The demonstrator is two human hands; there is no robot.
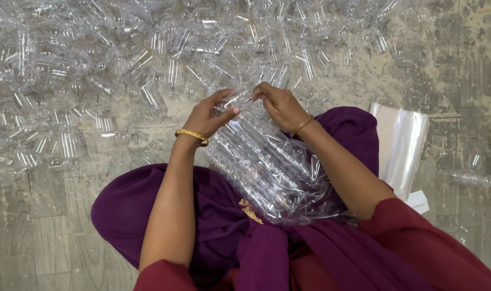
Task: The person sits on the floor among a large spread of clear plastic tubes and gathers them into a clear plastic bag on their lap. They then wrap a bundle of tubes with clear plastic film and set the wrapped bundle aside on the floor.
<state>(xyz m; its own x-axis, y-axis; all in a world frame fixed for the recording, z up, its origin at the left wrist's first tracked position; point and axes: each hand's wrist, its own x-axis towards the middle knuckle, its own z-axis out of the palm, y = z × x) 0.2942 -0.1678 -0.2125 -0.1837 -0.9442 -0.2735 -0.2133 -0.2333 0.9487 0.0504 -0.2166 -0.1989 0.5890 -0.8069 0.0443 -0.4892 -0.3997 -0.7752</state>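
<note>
A clear plastic bag packed with several transparent plastic bottles lies on my lap, over purple cloth. My left hand and my right hand both pinch the bag's open top edge, close together at its far end. Each wrist wears a gold bangle. Whether a bottle sits between the fingers I cannot tell.
A large heap of loose clear plastic bottles covers the floor ahead and to the left. A stack of flat clear plastic bags lies at the right beside my knee. One stray bottle rests at the far right on the worn stone floor.
</note>
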